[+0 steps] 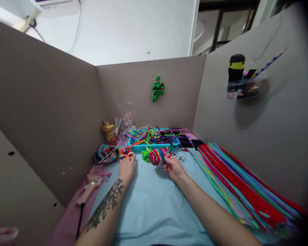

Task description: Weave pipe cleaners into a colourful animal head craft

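Observation:
My right hand (pixel 173 166) pinches a striped pipe-cleaner figure (pixel 157 156) at its right end, above the blue sheet (pixel 154 201). Rainbow bands wrap its rounded body, and a fuzzy green part sticks out on its left. Over to the left, my left hand (pixel 127 166) has its fingers closed over a small orange pipe-cleaner piece (pixel 125 151) with dark and blue parts. The fingers hide much of that piece. Just behind both hands lies a blue tray (pixel 141 148) heaped with loose coloured pipe cleaners (pixel 156 136).
A dark bowl (pixel 113 159) and a pink glue gun (pixel 88 191) lie left. Bundled pipe cleaners (pixel 243 181) spread along the right. Grey panels enclose the table; a green ornament (pixel 157 89) hangs behind, and a clear bin (pixel 242 89) is on the right panel.

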{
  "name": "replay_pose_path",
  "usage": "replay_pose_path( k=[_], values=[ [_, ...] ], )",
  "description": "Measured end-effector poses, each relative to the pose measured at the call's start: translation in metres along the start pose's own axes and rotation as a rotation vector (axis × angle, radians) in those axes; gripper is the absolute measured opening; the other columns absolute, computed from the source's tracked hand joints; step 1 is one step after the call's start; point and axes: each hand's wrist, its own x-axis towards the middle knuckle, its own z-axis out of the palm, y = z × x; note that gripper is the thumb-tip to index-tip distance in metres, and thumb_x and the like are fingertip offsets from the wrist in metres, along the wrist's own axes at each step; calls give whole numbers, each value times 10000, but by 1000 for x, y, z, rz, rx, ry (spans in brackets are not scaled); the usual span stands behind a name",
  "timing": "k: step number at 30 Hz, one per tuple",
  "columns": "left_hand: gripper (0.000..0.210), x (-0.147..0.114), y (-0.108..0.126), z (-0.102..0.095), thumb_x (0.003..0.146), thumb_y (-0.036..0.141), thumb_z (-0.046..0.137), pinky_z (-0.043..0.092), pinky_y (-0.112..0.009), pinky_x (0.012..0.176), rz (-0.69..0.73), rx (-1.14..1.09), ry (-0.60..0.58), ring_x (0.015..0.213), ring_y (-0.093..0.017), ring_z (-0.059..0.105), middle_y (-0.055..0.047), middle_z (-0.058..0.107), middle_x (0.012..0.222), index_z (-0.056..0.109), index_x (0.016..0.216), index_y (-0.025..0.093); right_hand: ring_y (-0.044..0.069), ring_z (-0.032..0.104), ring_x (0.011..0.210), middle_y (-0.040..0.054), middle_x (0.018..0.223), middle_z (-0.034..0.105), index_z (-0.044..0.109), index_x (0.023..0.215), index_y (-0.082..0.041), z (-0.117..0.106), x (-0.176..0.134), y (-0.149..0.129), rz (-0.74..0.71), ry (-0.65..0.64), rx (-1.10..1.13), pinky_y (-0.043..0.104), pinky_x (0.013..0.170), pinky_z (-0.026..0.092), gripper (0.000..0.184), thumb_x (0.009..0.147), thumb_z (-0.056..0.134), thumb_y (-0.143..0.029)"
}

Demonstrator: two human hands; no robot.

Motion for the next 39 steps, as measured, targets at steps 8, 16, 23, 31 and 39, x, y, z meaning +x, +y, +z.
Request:
replay_pose_path(
  k=[8,16,23,31,39],
  values=[
    [463,-1,3,3,854,104,305,431,-372,756,-26,-14,-56,924,-273,558,-151,582,1030,450,1285,188,59,453,369,-78,483,512,489,742,-201,-1,0,2,1,4,-21,148,345,313,305,589,736,-296],
    [474,-3,-1,3,827,101,345,437,-384,791,-48,-147,-66,966,-276,554,-174,572,1086,447,1283,184,60,455,375,-75,478,508,514,740,-195,-1,-1,1,-12,2,-35,154,355,329,275,604,729,-297],
    [365,0,1,3,831,196,415,422,-409,885,-76,-512,67,1027,-264,544,-143,605,1077,556,1166,166,55,455,366,-74,475,519,507,731,-196,0,-1,-1,30,-8,7,143,349,327,244,632,716,-273],
    [835,-9,34,-11,699,448,657,443,-387,907,80,-1706,-150,1152,-262,507,-174,324,1418,240,1390,235,59,475,384,-55,521,558,544,744,-186,1,-1,10,48,-127,-32,159,376,347,258,622,732,-313],
    [702,-14,43,-21,654,381,715,501,-318,797,-89,-1828,-146,985,-221,598,-111,580,1162,398,1252,198,108,551,527,-15,682,633,599,930,-195,11,-9,12,-237,-224,-320,218,507,423,329,622,690,-264]
  ],
)
